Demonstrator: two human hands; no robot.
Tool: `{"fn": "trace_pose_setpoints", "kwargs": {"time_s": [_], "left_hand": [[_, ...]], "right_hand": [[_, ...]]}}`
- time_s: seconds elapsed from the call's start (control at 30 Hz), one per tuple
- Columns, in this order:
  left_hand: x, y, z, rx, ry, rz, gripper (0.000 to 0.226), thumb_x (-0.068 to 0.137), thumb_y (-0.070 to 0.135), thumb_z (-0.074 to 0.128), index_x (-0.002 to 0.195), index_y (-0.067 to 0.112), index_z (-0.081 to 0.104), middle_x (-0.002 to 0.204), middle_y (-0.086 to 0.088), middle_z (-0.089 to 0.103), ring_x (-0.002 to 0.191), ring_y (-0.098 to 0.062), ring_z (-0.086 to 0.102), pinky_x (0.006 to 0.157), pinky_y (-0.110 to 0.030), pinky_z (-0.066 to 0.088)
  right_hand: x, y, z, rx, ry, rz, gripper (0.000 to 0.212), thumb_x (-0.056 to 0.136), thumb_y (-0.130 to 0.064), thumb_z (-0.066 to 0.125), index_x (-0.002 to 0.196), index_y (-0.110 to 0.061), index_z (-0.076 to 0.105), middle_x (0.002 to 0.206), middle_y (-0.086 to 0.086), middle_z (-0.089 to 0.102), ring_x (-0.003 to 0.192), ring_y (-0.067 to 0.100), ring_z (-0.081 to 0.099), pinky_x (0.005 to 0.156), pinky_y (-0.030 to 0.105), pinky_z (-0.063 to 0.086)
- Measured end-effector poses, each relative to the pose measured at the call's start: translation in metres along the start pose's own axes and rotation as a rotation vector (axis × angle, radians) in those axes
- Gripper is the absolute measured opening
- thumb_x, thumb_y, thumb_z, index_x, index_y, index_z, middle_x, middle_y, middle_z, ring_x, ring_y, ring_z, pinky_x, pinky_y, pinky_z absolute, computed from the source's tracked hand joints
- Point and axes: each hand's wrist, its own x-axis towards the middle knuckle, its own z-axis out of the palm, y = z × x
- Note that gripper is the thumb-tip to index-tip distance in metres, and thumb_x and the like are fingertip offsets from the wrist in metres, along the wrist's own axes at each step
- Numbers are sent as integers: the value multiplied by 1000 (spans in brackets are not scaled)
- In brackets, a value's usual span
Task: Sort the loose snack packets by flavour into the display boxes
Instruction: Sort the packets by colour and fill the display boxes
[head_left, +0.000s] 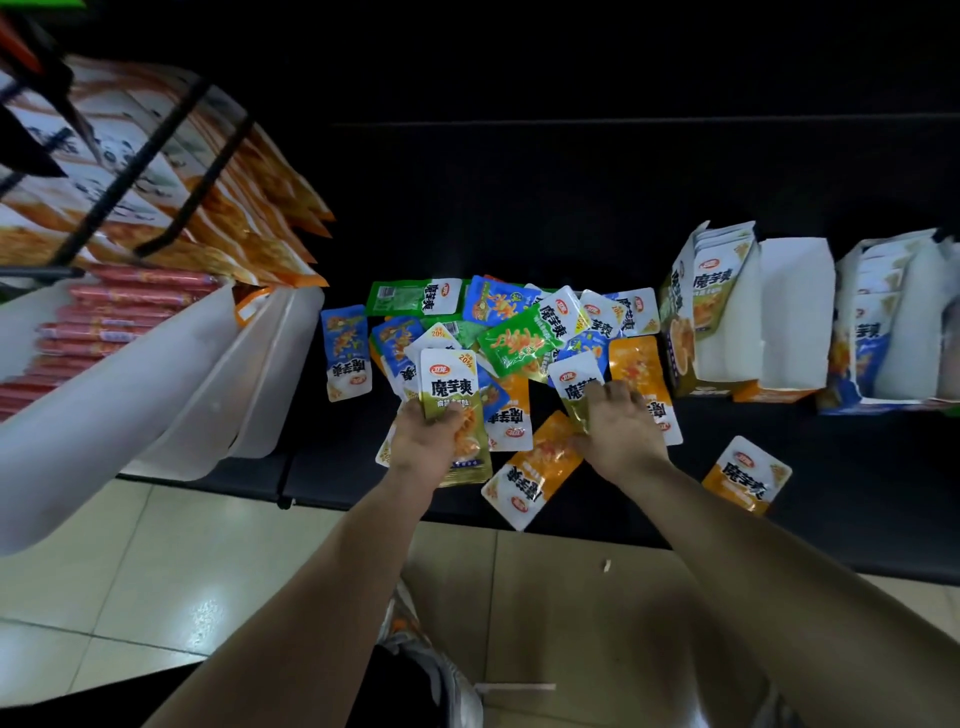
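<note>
A heap of loose snack packets (511, 332) in blue, green, orange and olive lies on the dark shelf. My left hand (427, 439) grips a small stack of olive packets (449, 387) at the heap's near left. My right hand (621, 426) pinches another olive packet (576, 387) near the heap's middle. Orange packets lie close by, one (535, 470) between my hands and one (746, 475) alone to the right. Display boxes stand at the right: an olive box (691, 312) holding packets, an empty white-lined orange box (792, 322), and a blue box (878, 322) with packets.
White plastic bins (171, 374) with red sausage sticks (98, 322) sit at the left, under hanging orange snack bags (218, 208) on black hooks. The shelf's front edge (623, 535) runs below the packets; tiled floor (156, 571) and my shoe (431, 660) are beneath.
</note>
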Motion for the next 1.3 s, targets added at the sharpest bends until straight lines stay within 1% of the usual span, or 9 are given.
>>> {"fn": "trace_pose_setpoints", "kwargs": {"time_s": [0.17, 0.4, 0.5, 0.67, 0.87, 0.97, 1.07, 1.17, 1.3], "left_hand": [[-7, 5, 6, -12, -42, -4, 20, 98, 33, 59, 113, 20, 55, 109, -3, 67, 90, -19, 65, 77, -28, 44], [-22, 10, 26, -147, -174, -64, 13, 99, 20, 59, 111, 18, 54, 93, 1, 66, 74, -7, 59, 68, -24, 41], [-26, 12, 35, -180, -189, -87, 23, 100, 22, 57, 122, 14, 56, 107, -3, 70, 83, -14, 65, 75, -29, 47], [-26, 7, 39, -44, -196, -73, 72, 96, 53, 53, 153, 14, 31, 150, -12, 47, 129, -29, 52, 102, -40, 43], [-11, 1, 24, -94, -106, -62, 24, 98, 23, 62, 118, 13, 54, 101, 0, 64, 77, -9, 59, 72, -23, 48], [3, -4, 15, -136, -45, -69, 28, 96, 20, 63, 122, 15, 54, 108, -1, 67, 76, -7, 60, 63, -21, 48], [12, -8, 8, -179, -23, -90, 41, 91, 24, 70, 128, 17, 53, 116, -6, 69, 89, -20, 68, 78, -34, 55], [36, -28, 8, -198, -12, -116, 58, 72, 42, 76, 125, 26, 58, 111, -3, 72, 97, -29, 71, 91, -55, 55], [28, -18, 9, -174, -32, -119, 50, 79, 38, 75, 124, 26, 57, 115, -4, 70, 102, -30, 69, 95, -53, 53]], "right_hand": [[-5, 5, -17, 363, 190, 80, 32, 94, -9, 56, 126, -9, 55, 99, 14, 64, 98, 39, 64, 70, 35, 46], [-26, 3, -35, 1081, -10, 102, 19, 92, -4, 66, 96, -23, 66, 98, -5, 73, 87, 7, 69, 63, 14, 50], [-28, -11, -29, 1248, -79, 76, 16, 86, -4, 76, 97, -16, 70, 97, 1, 75, 92, 17, 72, 75, 21, 55], [-18, -40, -14, 1109, -65, 130, 22, 76, -22, 87, 87, -17, 68, 86, 0, 71, 82, 17, 69, 69, 27, 53], [8, -48, -15, 640, -28, -50, 25, 97, -34, 60, 119, -26, 64, 122, -5, 64, 109, 18, 65, 81, 28, 53], [31, -39, -9, 99, -19, -260, 63, 103, -40, 44, 159, -26, 20, 167, 1, 15, 150, 28, 25, 118, 47, 32], [41, -29, 2, -134, -118, -333, 70, 105, -48, 32, 161, -22, -2, 167, -1, -16, 155, 18, -6, 125, 44, 7], [24, -10, 15, -155, -92, -306, 69, 105, -49, 32, 161, -18, 5, 168, -1, -11, 155, 16, -8, 125, 46, 9], [-3, 17, 14, -174, 3, -250, 59, 101, -35, 45, 154, -17, 29, 164, 4, 22, 150, 25, 21, 114, 45, 35]]}}
